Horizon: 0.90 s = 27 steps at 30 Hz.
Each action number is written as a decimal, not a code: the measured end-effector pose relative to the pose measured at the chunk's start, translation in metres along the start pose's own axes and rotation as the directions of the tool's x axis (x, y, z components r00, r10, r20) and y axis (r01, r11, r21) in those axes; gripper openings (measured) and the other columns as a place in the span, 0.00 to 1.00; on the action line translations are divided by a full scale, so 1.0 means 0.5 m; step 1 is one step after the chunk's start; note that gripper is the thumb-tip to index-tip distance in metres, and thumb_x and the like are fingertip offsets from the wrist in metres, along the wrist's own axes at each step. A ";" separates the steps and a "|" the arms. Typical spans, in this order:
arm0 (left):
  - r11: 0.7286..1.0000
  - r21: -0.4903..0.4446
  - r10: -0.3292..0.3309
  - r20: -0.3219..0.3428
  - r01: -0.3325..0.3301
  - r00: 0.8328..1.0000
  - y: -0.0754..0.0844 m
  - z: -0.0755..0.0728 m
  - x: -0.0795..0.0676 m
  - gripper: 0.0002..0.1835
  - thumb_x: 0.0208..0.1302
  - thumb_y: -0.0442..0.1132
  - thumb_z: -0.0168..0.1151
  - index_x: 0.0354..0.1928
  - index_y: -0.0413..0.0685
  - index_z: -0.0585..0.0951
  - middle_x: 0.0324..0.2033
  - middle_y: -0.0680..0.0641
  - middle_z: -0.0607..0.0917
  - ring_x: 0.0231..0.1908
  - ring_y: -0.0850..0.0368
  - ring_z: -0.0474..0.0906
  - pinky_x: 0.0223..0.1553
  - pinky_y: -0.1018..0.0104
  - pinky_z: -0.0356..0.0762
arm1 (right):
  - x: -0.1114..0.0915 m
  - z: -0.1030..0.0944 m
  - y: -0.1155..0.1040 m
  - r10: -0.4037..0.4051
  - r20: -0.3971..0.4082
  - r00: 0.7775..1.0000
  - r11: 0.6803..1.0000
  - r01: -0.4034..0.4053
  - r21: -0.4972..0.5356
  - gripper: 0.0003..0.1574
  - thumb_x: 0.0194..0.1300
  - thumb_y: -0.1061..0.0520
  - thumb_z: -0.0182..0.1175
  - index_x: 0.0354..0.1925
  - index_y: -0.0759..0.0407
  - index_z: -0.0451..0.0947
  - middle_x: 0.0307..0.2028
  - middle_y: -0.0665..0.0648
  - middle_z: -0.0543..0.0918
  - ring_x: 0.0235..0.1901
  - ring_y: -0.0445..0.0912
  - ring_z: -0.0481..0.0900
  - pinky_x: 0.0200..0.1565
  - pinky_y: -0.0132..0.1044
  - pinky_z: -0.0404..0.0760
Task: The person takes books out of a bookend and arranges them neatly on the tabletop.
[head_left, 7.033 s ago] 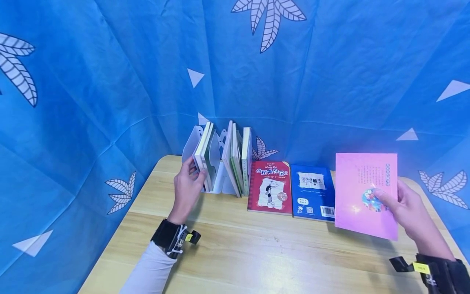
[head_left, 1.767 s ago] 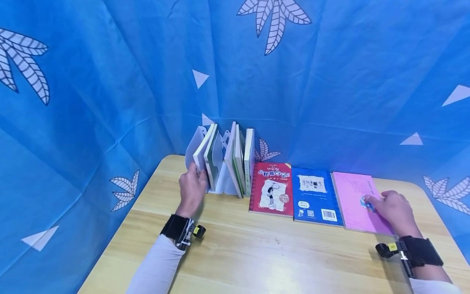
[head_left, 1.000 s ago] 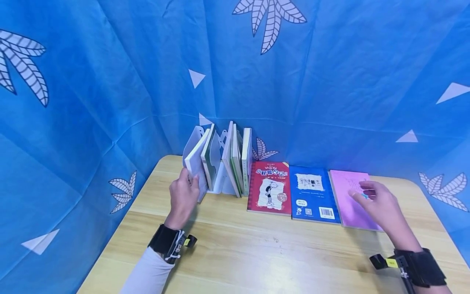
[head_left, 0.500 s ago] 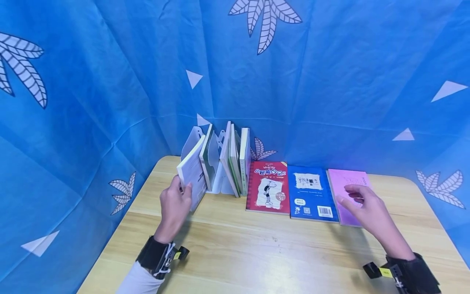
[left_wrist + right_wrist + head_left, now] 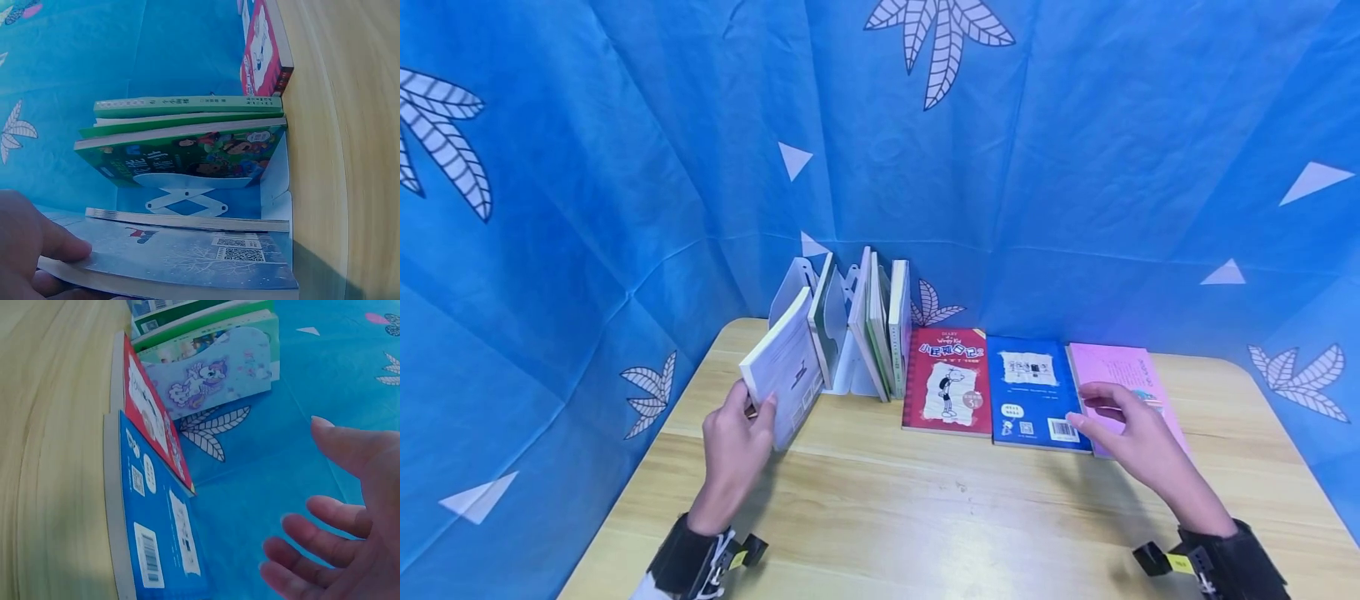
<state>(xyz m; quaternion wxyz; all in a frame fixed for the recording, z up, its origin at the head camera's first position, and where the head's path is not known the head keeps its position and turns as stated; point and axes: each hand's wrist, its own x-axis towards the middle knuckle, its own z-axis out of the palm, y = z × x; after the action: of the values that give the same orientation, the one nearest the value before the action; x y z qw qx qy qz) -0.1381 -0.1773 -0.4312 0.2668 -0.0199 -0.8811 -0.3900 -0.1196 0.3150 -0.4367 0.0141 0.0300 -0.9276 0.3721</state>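
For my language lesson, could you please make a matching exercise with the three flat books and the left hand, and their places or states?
Column one:
1. red book
2. left hand
3. pink book
4. blue book

Column two:
A. lies between two other flat books
B. grips a pale book
C. lies flat, farthest from the rack
D. lies flat, nearest the rack

Pairs: 1-D; 2-B; 3-C; 4-A

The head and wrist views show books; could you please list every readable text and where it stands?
"DIARY", "Wimpy Kid": red rectangular paper book.
"小屁孩日记2": the same cover.
Too small or blurred: blue paper book, pink paper book, held pale paper book, upright green paper books, yellow wrist labels.
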 end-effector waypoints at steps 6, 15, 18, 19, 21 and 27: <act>1.000 -0.008 -0.002 -0.009 0.002 1.000 0.011 -0.027 -0.022 0.16 0.66 0.24 0.64 0.56 0.28 0.80 0.49 0.26 0.87 0.45 0.29 0.88 0.41 0.38 0.89 | -0.008 0.011 -0.011 -0.029 0.009 1.000 0.999 0.029 0.031 0.37 0.73 0.42 0.64 0.67 0.64 0.71 0.61 0.68 0.81 0.60 0.63 0.81 0.56 0.29 0.87; 0.995 -0.096 -0.040 0.015 0.041 0.999 0.041 -0.059 -0.042 0.17 0.62 0.21 0.66 0.54 0.29 0.82 0.46 0.28 0.89 0.44 0.33 0.90 0.42 0.62 0.90 | -0.018 0.029 -0.035 -0.078 -0.002 0.997 0.994 0.077 0.080 0.32 0.73 0.45 0.65 0.66 0.61 0.73 0.60 0.65 0.83 0.57 0.46 0.82 0.54 0.11 0.76; 0.988 -0.146 -0.042 0.031 0.046 0.999 0.053 -0.062 -0.051 0.18 0.61 0.21 0.67 0.54 0.30 0.82 0.46 0.28 0.89 0.44 0.33 0.90 0.42 0.73 0.88 | -0.020 0.033 -0.044 -0.093 -0.006 0.996 0.992 0.093 0.090 0.31 0.72 0.47 0.66 0.65 0.60 0.74 0.60 0.65 0.83 0.54 0.27 0.77 0.54 0.09 0.73; 0.985 -0.164 -0.041 0.035 0.046 0.999 0.056 -0.061 -0.054 0.18 0.61 0.20 0.67 0.54 0.30 0.82 0.46 0.29 0.89 0.44 0.33 0.90 0.42 0.76 0.87 | -0.020 0.034 -0.046 -0.092 -0.007 0.996 0.991 0.092 0.094 0.30 0.72 0.47 0.66 0.65 0.60 0.74 0.60 0.64 0.83 0.53 0.22 0.75 0.55 0.09 0.73; 0.981 -0.189 -0.035 0.042 0.042 0.998 0.061 -0.059 -0.060 0.19 0.60 0.20 0.67 0.54 0.30 0.82 0.45 0.29 0.90 0.44 0.34 0.90 0.42 0.81 0.86 | -0.021 0.034 -0.051 -0.099 -0.006 0.995 0.989 0.099 0.106 0.30 0.73 0.48 0.66 0.65 0.60 0.74 0.59 0.64 0.84 0.52 0.18 0.73 0.55 0.09 0.73; 0.961 -0.272 -0.029 0.097 0.054 0.995 0.069 -0.044 -0.074 0.20 0.58 0.18 0.68 0.54 0.30 0.83 0.45 0.30 0.90 0.42 0.46 0.92 0.42 0.80 0.87 | -0.023 0.039 -0.063 -0.131 0.007 0.991 0.977 0.127 0.169 0.28 0.73 0.50 0.65 0.65 0.61 0.74 0.58 0.62 0.84 0.53 0.26 0.78 0.55 0.10 0.75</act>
<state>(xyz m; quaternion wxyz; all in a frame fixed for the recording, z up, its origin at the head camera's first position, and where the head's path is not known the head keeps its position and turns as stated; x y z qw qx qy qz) -0.0879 -0.1620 -0.4136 0.2123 -0.0562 -0.8301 -0.5126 -0.1059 0.2792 -0.4298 0.0273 0.0946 -0.8892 0.4468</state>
